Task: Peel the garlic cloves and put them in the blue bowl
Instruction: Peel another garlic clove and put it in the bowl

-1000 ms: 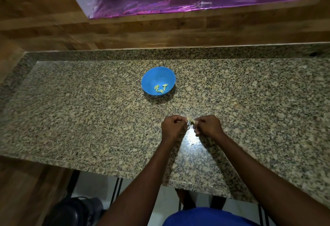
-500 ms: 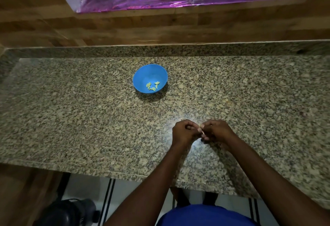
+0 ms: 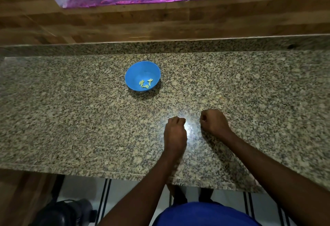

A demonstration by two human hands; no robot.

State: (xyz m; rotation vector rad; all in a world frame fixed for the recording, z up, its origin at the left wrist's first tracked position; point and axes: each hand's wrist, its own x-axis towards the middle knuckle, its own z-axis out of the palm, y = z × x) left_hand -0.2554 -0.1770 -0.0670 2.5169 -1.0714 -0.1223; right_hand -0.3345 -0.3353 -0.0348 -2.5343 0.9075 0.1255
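Your hands have just pulled apart: half a second ago they met fingertip to fingertip over a garlic clove. Now your left hand [image 3: 175, 131] is curled, something pale showing at its fingertips, probably that clove. Your right hand [image 3: 213, 122] is fisted; I cannot tell what it holds. The blue bowl [image 3: 132, 75], with peeled cloves [image 3: 145, 84] inside, sits ahead and left of your left hand.

My left hand [image 3: 175, 132] and right hand [image 3: 213, 121] sit apart over the surface [image 3: 71, 118] near its front edge, both with fingers curled into loose fists, knuckles forward, forearms reaching in from below.
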